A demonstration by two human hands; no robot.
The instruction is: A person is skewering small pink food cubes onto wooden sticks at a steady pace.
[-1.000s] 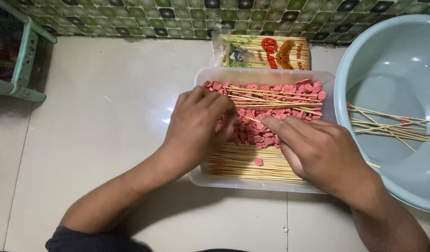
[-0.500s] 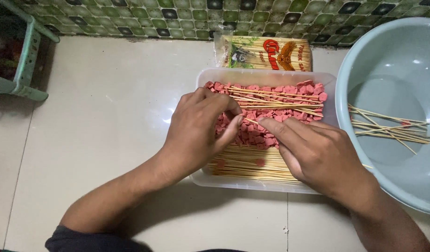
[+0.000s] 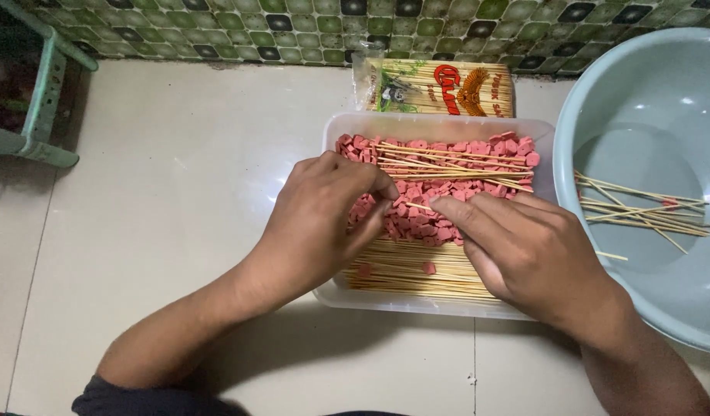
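A clear plastic tray point(image 3: 333, 131) on the tiled floor holds many small pink sausage slices point(image 3: 417, 223) and a bed of bamboo skewers point(image 3: 405, 273). My left hand point(image 3: 324, 219) hovers over the tray's left half, fingertips pinched on something small among the slices; what it is stays hidden. My right hand point(image 3: 524, 250) covers the tray's right half and pinches one thin skewer point(image 3: 418, 206), whose tip points toward the left fingertips. Several loose skewers point(image 3: 447, 158) lie across the slices at the tray's far side.
A pale blue basin point(image 3: 640, 100) at the right holds several skewers point(image 3: 640, 212). A packet of skewers point(image 3: 436, 88) lies behind the tray against the green tiled wall. A green stool leg point(image 3: 43, 100) stands at the far left.
My right hand's fingers have drawn a skewer out to point left. My left fingertips have closed into a pinch near its tip. The view shifted slightly.
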